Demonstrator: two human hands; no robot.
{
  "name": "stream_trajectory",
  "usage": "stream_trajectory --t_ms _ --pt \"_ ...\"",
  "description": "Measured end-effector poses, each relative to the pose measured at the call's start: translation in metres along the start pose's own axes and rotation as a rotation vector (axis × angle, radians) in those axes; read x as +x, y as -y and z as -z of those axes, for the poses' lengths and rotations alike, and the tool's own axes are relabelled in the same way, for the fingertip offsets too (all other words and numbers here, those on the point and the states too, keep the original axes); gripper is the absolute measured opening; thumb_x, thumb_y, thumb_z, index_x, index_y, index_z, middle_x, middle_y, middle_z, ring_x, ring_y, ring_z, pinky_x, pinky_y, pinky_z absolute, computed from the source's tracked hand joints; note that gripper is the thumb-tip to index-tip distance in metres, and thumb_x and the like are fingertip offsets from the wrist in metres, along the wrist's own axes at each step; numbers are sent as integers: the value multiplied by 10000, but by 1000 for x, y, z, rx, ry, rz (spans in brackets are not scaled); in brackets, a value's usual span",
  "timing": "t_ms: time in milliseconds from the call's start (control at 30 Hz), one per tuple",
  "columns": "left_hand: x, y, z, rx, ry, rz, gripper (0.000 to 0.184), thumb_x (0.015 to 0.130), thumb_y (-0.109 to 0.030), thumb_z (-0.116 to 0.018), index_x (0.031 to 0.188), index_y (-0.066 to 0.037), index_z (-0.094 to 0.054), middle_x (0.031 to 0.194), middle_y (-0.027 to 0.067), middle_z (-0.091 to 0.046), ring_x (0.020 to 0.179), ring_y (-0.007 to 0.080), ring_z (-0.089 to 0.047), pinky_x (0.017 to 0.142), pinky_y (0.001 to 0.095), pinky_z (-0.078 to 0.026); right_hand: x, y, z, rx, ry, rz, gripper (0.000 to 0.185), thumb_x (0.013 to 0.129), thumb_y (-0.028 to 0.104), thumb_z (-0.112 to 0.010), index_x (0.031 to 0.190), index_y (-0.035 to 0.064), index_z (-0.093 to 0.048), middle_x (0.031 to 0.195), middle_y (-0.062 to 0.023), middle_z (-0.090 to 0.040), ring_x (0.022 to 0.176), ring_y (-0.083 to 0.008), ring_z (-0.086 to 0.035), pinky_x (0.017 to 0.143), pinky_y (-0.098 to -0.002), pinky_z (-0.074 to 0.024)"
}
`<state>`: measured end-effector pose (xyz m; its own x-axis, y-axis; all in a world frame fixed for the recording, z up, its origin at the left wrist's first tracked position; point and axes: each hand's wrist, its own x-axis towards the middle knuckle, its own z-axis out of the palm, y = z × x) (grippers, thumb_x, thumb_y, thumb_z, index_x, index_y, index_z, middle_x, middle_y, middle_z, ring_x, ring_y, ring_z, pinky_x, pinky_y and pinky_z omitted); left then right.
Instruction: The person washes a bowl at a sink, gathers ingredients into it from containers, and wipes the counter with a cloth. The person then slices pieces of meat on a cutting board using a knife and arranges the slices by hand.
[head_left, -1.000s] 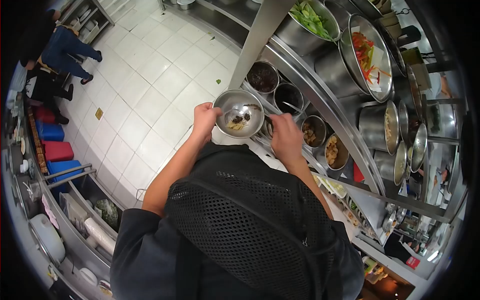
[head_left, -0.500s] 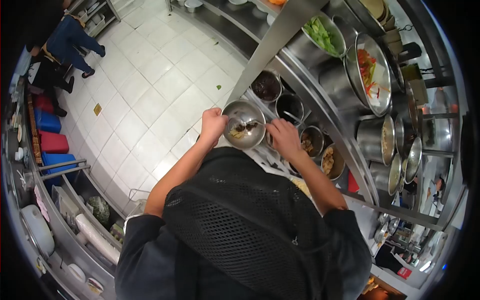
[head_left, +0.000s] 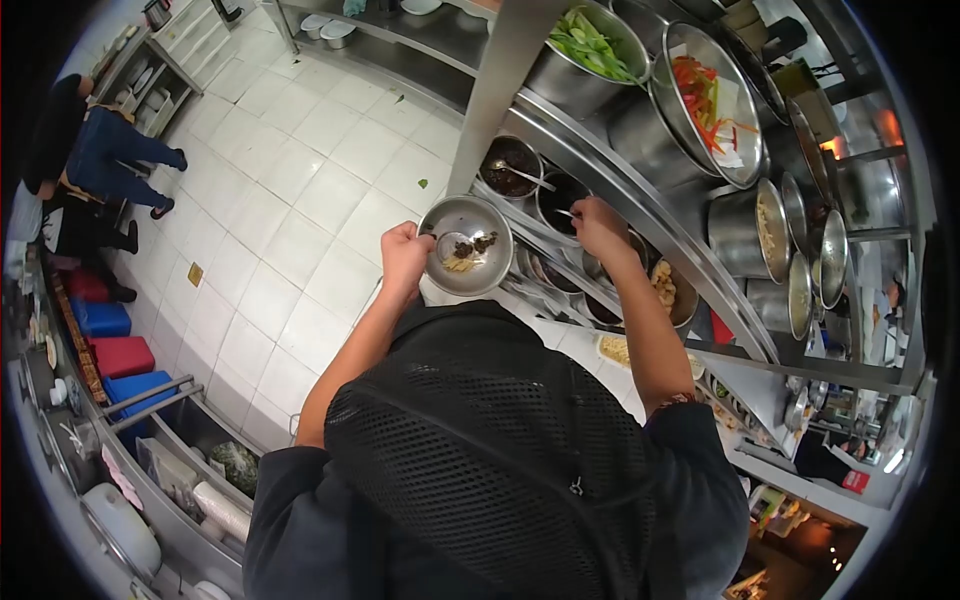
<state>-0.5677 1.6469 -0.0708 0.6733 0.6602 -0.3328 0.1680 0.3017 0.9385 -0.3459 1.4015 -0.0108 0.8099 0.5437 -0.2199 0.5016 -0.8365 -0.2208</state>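
Note:
My left hand [head_left: 405,258] is closed on the rim of a round metal bowl [head_left: 487,215], its thumb over the edge. Dark bits and pale yellow shreds [head_left: 460,264] lie in the bowl. My right hand [head_left: 600,228] is closed around the handle of a spoon [head_left: 566,213], over a pot of dark contents [head_left: 556,195]. The spoon's far end is hidden or too small to tell. Just left of that pot, a second pot of dark sauce [head_left: 510,158] has a spoon in it.
Above the pots runs a metal shelf with a bowl of green vegetables [head_left: 590,45] and a bowl of red and yellow strips [head_left: 705,100]. A pot of light brown pieces [head_left: 664,284] is right of my right hand. People [head_left: 105,150] stand at the far left.
My right hand has moved from beside the bowl, where its spoon reached in, up and right to the dark pot. The bowl, still in my left hand, has shifted slightly left.

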Motion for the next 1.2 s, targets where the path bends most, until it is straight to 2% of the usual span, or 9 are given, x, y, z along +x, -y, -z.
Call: stream_trajectory --t_ms 100,233,367,600,667,900,1033,1133,1200 --pt "2 6 2 -13 13 -3 307 693 36 -634 566 -97 -388 549 -53 -388 528 63 -323 468 296 -251 -2 6 -3 -51 11 -28 192 932 141 -635 1099 69 -697 1094 -152 -713 1059 -383 -652 857 -482 -527" --pt "3 12 1 -3 74 -23 317 690 40 -632 571 -102 -375 552 -58 -371 536 60 -307 470 299 -239 -1 0 -1 -23 -250 19 192 962 190 -606 1112 118 -702 1135 -135 -707 1086 -384 -643 887 -476 -521" --pt "3 9 8 27 97 7 281 681 34 -617 588 -116 -398 591 -64 -379 562 71 -315 519 293 -261 -4 -6 -5 -19 -365 109 225 951 168 -592 1120 68 -702 1116 -207 -696 1063 -428 -649 940 -522 -500" --pt "-2 15 14 -2 111 45 287 686 56 -603 598 -117 -391 600 -61 -374 565 69 -304 523 286 -251 -19 1 -33 259 -212 -50 207 964 214 -583 1087 124 -724 1058 -165 -720 1018 -373 -675 890 -490 -519" --pt "-5 13 10 5 97 69 299 684 63 -598 599 -119 -376 600 -60 -366 568 68 -297 526 290 -247 -22 3 -34 245 -281 -15 183 967 214 -600 1071 126 -724 943 -124 -727 909 -345 -689 804 -445 -537" --pt "-22 5 -9 3 74 32 329 682 68 -615 586 -110 -356 588 -54 -351 566 68 -291 508 296 -250 -14 -6 -28 330 -133 -113 214 979 263 -595 1091 146 -736 950 -104 -733 914 -299 -693 821 -413 -535" --pt "-30 17 -15 -24 40 20 330 692 66 -624 583 -112 -367 584 -54 -358 561 69 -291 506 300 -245 -9 -25 -47 488 -110 -204 208 967 258 -615 1057 121 -744 957 -92 -732 915 -240 -675 835 -375 -515" --pt "-40 17 -25 -18 12 40 307 705 53 -622 605 -129 -396 607 -54 -410 567 69 -329 532 280 -258 3 -43 -67 863 -59 -212 193 962 228 -610 1012 95 -741 929 -60 -717 885 -216 -633 831 -359 -496" --pt "-49 10 -34 -28 -16 41 314 713 44 -633 603 -132 -397 604 -57 -408 563 69 -329 529 281 -258 -7 -36 -53 930 -111 -262 146 946 206 -629 947 106 -735 809 -3 -642 722 -149 -539 677 -319 -454"
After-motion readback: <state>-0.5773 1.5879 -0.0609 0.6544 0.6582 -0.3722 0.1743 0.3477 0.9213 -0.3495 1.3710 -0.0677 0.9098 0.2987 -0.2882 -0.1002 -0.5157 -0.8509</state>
